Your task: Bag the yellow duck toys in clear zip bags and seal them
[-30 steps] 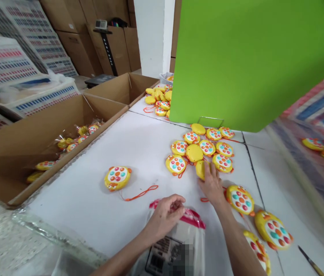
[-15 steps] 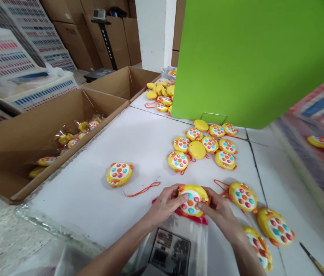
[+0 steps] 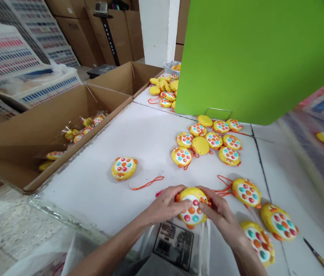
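Your left hand [image 3: 167, 205] and right hand [image 3: 222, 214] pinch a round, yellow, plastic-looking toy [image 3: 193, 211], likely to steady it, clear plastic bag [image 3: 174, 245] below your fingers.

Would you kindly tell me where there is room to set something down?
Bare tabletop lies between the open carton and the toy cluster, beyond the lone toy. It is crowded in front of the green board and beside the right hand.
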The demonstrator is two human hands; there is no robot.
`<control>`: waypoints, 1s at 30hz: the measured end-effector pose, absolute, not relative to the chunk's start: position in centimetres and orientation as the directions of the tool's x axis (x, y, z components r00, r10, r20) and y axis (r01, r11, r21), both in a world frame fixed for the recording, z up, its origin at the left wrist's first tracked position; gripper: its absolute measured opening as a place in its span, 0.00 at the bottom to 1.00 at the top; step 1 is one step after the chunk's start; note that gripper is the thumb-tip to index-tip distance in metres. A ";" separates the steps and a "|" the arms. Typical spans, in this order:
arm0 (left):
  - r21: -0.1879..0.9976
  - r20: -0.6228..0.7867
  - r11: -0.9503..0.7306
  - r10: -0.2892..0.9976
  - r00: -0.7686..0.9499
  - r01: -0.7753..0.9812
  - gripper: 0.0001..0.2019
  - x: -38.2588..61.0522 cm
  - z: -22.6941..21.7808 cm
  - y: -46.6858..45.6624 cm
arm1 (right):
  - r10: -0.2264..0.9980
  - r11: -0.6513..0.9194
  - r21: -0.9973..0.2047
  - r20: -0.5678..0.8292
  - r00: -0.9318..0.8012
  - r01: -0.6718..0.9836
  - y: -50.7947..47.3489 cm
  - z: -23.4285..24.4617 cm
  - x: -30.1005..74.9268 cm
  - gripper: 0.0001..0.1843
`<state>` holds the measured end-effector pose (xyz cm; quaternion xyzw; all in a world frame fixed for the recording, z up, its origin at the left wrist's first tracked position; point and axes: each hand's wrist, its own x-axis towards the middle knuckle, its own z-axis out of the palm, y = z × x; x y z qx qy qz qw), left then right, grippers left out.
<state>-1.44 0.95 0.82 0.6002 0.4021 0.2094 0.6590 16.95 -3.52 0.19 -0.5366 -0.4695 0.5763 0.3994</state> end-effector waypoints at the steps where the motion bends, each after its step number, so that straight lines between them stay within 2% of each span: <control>1: 0.959 -0.275 0.169 0.762 0.587 0.230 0.12 -1.4 0.9 1.0 | 0.959 -0.241 -0.969 -0.246 -0.140 0.054 -3.5 0.3 17.0 0.20; 4: 0.959 -0.284 0.216 0.764 0.580 0.184 0.14 -1.1 0.5 1.1 | 0.966 -0.218 -0.970 -0.231 -0.117 0.111 -3.5 0.4 16.7 0.21; 8: 0.894 -0.306 0.441 0.734 0.606 -0.082 0.17 -0.7 -0.4 0.7 | 0.983 -0.177 -0.970 -0.184 -0.026 0.168 -3.5 0.2 16.2 0.22; 12: 0.870 -0.282 0.474 0.705 0.651 -0.136 0.26 -0.8 -0.5 0.2 | 0.985 -0.155 -0.963 -0.168 -0.039 0.222 -3.3 0.2 16.1 0.22; 19: 0.836 -0.276 0.477 0.793 0.543 -0.272 0.30 -0.8 -1.0 0.1 | 0.973 -0.190 -0.981 -0.181 0.145 0.048 -4.3 -0.3 16.6 0.20; 24: 0.896 -0.269 0.403 0.828 0.491 -0.188 0.20 -0.4 -0.9 -0.1 | 0.967 -0.242 -0.959 -0.251 0.046 -0.145 -5.3 -0.8 15.1 0.18; 30: 0.944 -0.252 0.319 0.863 0.438 -0.086 0.15 -0.6 -0.9 -0.2 | 0.975 -0.217 -0.974 -0.220 0.034 -0.062 -5.4 -1.0 14.7 0.18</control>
